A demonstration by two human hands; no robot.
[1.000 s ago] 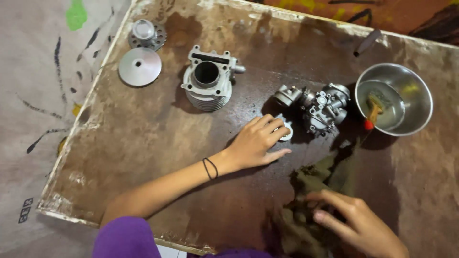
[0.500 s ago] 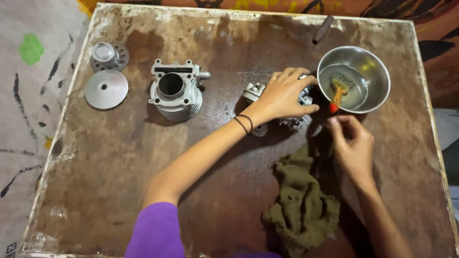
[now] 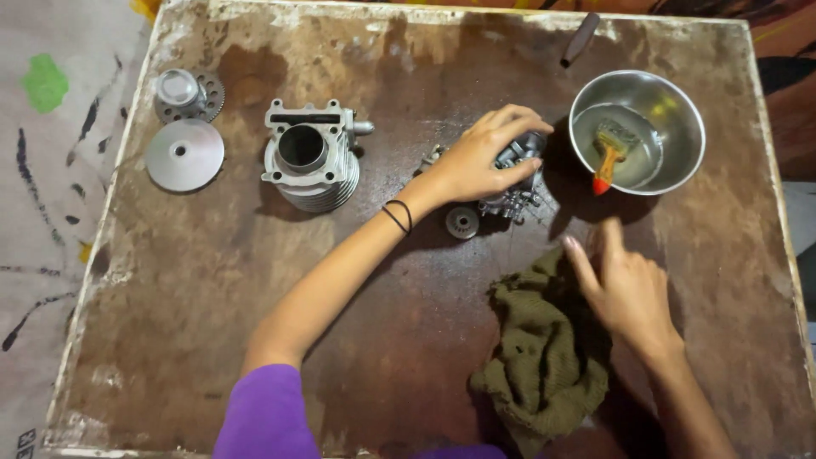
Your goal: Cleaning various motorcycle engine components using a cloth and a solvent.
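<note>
Two bare hands work over a stained tabletop [image 3: 212, 340]: the left hand [image 3: 480, 157] has its grip clamped on a metal carburettor [image 3: 514, 191] beside a steel bowl [image 3: 680, 110], while the right hand [image 3: 625, 289], fingers spread apart, rests on an olive rag [image 3: 540, 357].

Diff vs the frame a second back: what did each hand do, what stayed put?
The left hand went from a small round part onto the carburetor and now grips it, leaving that part on the board. The right hand came off the green rag toward the steel bowl, fingers open, holding nothing. Cylinder, discs, bowl and brush did not move.
</note>
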